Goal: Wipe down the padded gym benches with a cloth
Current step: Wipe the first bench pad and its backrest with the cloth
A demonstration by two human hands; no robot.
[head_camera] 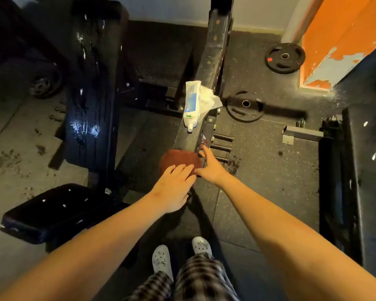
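A reddish-brown cloth (179, 158) lies on the near end of a dusty black metal beam (189, 135). My left hand (174, 187) lies flat with its fingers straight on the cloth's near edge. My right hand (211, 167) reaches beside it, fingers spread, touching the cloth's right edge and the beam. A long black padded bench (91, 101) runs to the left, shiny and wet-looking. Its black seat pad (52, 211) sits at lower left. Another black padded bench (365, 181) stands at the right edge.
A white and blue tube (191, 105) and a crumpled white tissue (208, 98) lie further along the beam. Weight plates (285, 58) (244, 106) rest on the rubber floor near an orange pillar (334, 40). Horizontal pegs (223, 147) stick out right of the beam. My feet (161, 261) stand below.
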